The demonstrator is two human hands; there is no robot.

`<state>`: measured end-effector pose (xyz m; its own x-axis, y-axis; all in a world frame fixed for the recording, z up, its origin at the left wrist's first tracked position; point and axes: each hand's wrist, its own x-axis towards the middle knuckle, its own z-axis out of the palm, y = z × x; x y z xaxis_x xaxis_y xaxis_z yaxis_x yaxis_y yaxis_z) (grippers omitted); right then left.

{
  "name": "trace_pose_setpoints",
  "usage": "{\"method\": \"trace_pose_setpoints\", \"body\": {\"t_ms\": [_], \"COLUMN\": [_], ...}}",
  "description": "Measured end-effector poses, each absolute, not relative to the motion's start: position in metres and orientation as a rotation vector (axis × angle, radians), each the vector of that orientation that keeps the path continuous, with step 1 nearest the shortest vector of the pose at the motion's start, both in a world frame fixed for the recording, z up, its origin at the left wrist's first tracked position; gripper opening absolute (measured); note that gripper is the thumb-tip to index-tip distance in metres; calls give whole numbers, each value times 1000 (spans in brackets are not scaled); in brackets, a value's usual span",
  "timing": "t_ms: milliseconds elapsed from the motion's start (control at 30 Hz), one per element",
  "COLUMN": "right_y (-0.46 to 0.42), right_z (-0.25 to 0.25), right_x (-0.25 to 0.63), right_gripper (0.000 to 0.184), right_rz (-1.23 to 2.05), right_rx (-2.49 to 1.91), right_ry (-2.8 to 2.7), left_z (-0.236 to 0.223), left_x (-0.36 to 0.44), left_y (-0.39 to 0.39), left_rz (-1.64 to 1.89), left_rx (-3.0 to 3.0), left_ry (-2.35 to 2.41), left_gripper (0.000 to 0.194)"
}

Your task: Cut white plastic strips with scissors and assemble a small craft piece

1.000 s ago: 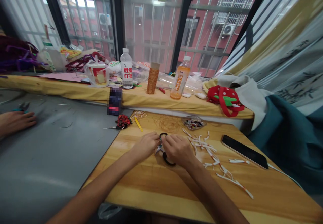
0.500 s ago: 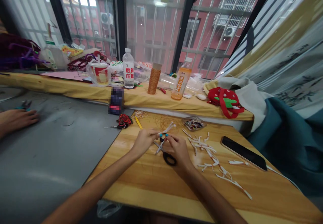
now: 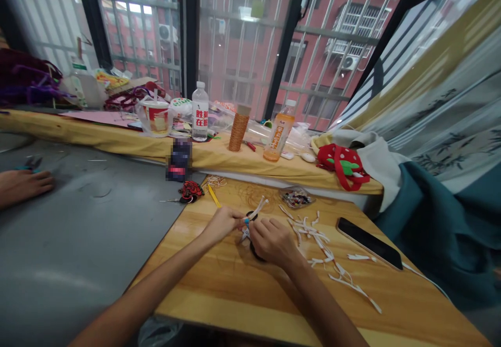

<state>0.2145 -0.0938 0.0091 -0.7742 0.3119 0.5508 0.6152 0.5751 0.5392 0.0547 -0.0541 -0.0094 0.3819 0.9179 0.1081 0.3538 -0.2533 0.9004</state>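
Note:
My left hand and my right hand meet over the wooden board. Both pinch a thin white strip with a small blue bit at their fingertips; the strip sticks up and to the right. Black-handled scissors lie on the board right under the hands, mostly hidden by my right hand. Several cut white strips are scattered to the right of my right hand.
A black phone lies at the board's right. A small clear box of beads and a yellow stick sit behind the hands. Bottles, a thread cone and a strawberry pouch line the yellow ledge. Another person's hand rests at the far left.
A second ago both hands lay low at the scissors' handle. They have since picked up a white strip and now hold it between them, slightly lower than half a second ago.

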Motion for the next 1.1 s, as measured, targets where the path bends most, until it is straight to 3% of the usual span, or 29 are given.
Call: {"method": "trace_pose_setpoints", "body": {"t_ms": [167, 267, 333, 433, 533, 867, 1100], "right_y": [-93, -90, -87, -81, -73, -71, -79], "right_z": [8, 8, 9, 12, 11, 9, 9], "right_x": [213, 211, 209, 210, 214, 221, 219], "right_gripper": [17, 15, 14, 16, 20, 17, 17], "right_rz": [-1089, -954, -639, 123, 626, 1280, 1550], "right_rx": [-731, -807, -1016, -1372, -1435, -1259, -1185], "right_ry": [-2442, -2529, -2548, -2339, -2150, -1764, -1703], "left_z": [-10, -11, -11, -11, -11, -11, -13], "left_x": [55, 56, 56, 54, 52, 51, 58], "left_y": [-56, -59, -62, -65, -66, -71, -70], "left_rz": [669, 665, 668, 669, 708, 1286, 1388], "left_rx": [2223, 2347, 2444, 2698, 2913, 3018, 2679], "left_ry": [1190, 1171, 1130, 990, 849, 907, 742], "left_gripper": [29, 22, 18, 17, 16, 24, 26]}}
